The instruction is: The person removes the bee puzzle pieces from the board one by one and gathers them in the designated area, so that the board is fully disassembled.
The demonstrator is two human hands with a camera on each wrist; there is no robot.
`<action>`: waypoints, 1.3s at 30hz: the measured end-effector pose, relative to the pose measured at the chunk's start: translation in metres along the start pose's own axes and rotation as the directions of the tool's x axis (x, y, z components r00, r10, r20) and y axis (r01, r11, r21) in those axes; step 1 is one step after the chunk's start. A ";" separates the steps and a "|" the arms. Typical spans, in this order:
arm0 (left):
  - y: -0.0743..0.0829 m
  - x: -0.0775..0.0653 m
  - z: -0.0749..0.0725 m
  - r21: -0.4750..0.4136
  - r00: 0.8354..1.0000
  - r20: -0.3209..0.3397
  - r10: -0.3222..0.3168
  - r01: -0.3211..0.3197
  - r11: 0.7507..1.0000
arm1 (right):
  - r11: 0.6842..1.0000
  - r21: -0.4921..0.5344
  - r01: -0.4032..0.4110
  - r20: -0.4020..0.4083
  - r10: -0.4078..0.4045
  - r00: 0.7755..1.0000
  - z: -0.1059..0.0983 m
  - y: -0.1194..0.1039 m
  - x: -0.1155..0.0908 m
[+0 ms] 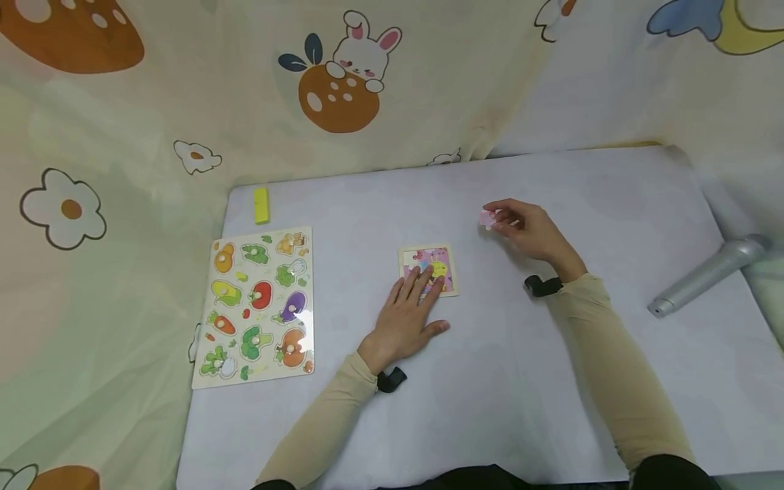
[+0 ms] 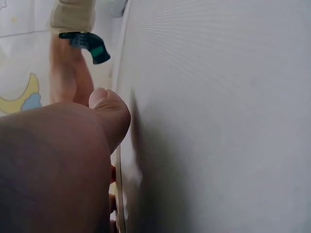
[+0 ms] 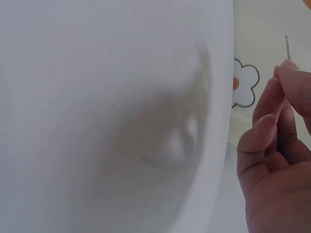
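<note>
Cream fabric backdrop with flower prints, behind a smooth white table. Near mid-table, 1 small square puzzle with pale rim and pink-and-yellow picture, partly covered by a left hand lying flat, fingers extended, gripping nothing. Farther right, clear of the table, 1 thin pink piece, pinched by thumb and fingertips of a right hand, other fingers loosely curled. Probably best: pinch lightly at the edge, tilt for a view of the outline, press the square evenly against sliding. At left, a flat, glossy rectangular board with rounded vegetable shapes; beyond, a yellow oblong block; at far right, a silvery cylinder.
</note>
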State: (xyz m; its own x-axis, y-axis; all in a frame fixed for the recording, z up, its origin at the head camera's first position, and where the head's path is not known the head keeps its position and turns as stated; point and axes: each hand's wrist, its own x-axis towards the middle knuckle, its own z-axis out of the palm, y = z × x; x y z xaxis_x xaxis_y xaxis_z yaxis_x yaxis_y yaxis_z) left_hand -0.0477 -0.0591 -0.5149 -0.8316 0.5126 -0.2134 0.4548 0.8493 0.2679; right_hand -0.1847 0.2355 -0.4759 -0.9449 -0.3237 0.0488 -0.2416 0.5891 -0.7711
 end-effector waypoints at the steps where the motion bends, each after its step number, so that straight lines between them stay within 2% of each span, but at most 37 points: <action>1: 0.000 0.000 0.000 0.000 1.000 -0.004 0.000 0.000 1.000 | 1.000 0.000 -0.005 0.005 0.005 1.000 -0.002 0.002 -0.001; 9: 0.001 -0.001 -0.002 -0.016 1.000 -0.010 0.005 -0.006 1.000 | 1.000 -0.002 -0.012 0.055 0.012 0.998 -0.002 0.013 -0.006; 22: 0.002 -0.001 -0.004 -0.016 1.000 -0.006 0.000 0.000 1.000 | 0.997 -0.076 -0.022 0.133 0.033 0.991 0.009 0.014 -0.005; 29: 0.003 0.000 -0.003 -0.023 1.000 0.002 -0.011 0.011 1.000 | 0.992 -0.125 -0.021 0.148 0.040 0.988 0.011 0.011 -0.005; 39: 0.003 0.002 0.001 -0.049 1.000 -0.030 -0.005 0.003 0.999 | 0.985 -0.162 -0.051 0.148 0.075 0.986 0.011 0.014 -0.005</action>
State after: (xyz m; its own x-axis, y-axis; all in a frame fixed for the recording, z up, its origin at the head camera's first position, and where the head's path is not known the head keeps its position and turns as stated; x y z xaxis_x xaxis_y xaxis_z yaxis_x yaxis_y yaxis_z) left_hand -0.0475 -0.0554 -0.5154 -0.8428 0.5048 -0.1866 0.4362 0.8438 0.3128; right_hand -0.1811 0.2372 -0.4940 -0.9174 -0.3842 -0.1038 -0.2256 0.7170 -0.6596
